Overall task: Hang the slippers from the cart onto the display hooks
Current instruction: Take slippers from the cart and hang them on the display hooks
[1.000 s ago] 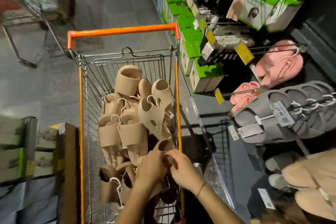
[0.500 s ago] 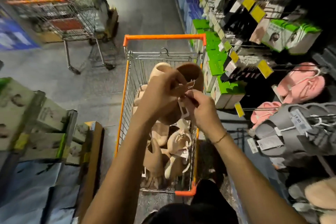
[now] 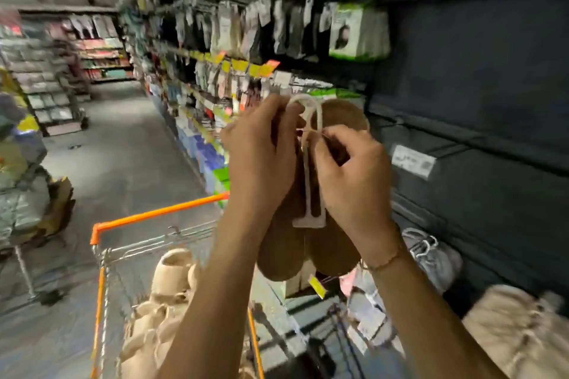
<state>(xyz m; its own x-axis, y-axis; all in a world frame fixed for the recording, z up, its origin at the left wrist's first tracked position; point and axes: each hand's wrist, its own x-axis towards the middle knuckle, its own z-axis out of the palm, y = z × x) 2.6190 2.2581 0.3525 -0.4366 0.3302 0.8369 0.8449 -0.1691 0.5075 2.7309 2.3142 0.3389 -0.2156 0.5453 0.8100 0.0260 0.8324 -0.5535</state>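
Above the cart's right rim, raised to the level of the shelving, a brown pair of slippers (image 3: 331,243) hangs sole-out from a white plastic hanger (image 3: 311,163). The left hand (image 3: 261,157) wraps the left slipper from the side, its fingers curled up by the hanger's loop. The right hand (image 3: 354,178) grips the other side, its fingertips (image 3: 331,135) pinching something thin at the hanger's stem, perhaps a tag string; blur makes it hard to tell. Both hands are closed on the pair, neither one free.

Below, the cart (image 3: 147,217) with its orange handle holds more beige slippers (image 3: 172,268) heaped against its far end and left side. To the right stands the dark display wall, with a bare hook (image 3: 437,151) carrying a price label (image 3: 412,160) just beyond the right hand. Lower down hang grey slippers (image 3: 431,252), and beige ones (image 3: 517,326) sit at the lower right corner of view. Packets on pegs (image 3: 246,28) line the shelves further down the aisle.

The step in hand looks like carrying and readying: the pair is out of the cart but on no hook yet. The next move probably calls for freeing the hanger's loop from the fingers that crowd it, turning it to face the hook's tip, and sliding it on behind the label without the pair swinging or the string catching.
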